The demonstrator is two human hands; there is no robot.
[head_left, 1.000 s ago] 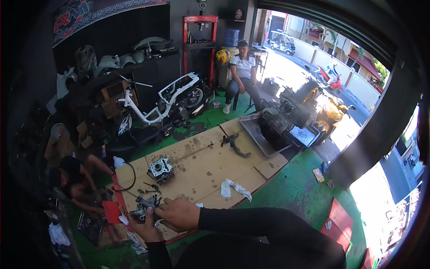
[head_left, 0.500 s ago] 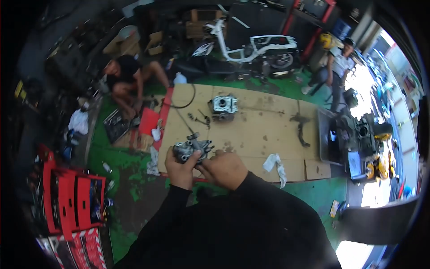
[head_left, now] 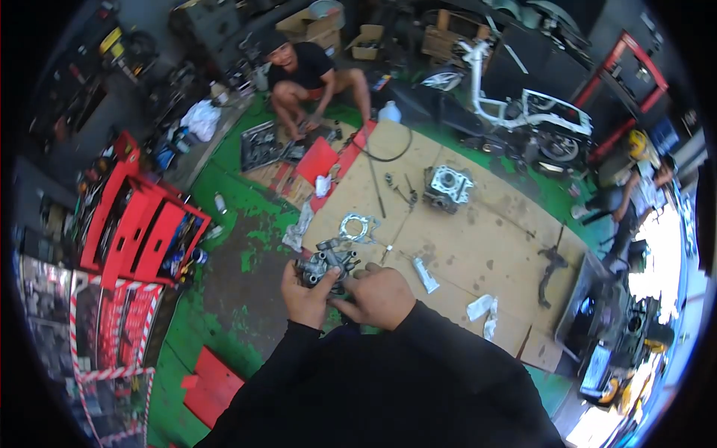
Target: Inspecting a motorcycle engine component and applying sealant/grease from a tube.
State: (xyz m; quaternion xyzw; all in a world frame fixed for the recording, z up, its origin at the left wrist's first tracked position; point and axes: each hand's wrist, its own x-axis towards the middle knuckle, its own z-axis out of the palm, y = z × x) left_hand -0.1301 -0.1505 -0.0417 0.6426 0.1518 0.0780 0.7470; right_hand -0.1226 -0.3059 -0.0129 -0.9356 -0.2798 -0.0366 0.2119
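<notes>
My left hand (head_left: pixel 305 299) is closed around a grey cast-metal engine part (head_left: pixel 326 260) with round openings and short stubs, its thumb pressed on the near side. My right hand (head_left: pixel 381 296) is closed at the part's right side, fingers bent against it; its fingertips are partly hidden. Both hands hold the part up by the left near edge of the cardboard-covered table (head_left: pixel 478 231). Just beyond it lie a metal gasket (head_left: pixel 355 226) and a white tube (head_left: pixel 425 275). Farther back stands an engine cylinder block (head_left: pixel 448 187), near small metal parts (head_left: pixel 403 193).
White cloths (head_left: pixel 484 308) and a dark bracket (head_left: pixel 551 276) lie toward the table's right. A red tool cabinet (head_left: pixel 142 224) stands left. Another person (head_left: pixel 310 82) squats beyond the table's left end; a second person (head_left: pixel 638 190) sits far right. A white scooter frame (head_left: pixel 515 112) stands behind.
The view has turned left and shows more of the left side, with the red panel on the floor now visible. Both hands still grip the engine part, which appears slightly turned.
</notes>
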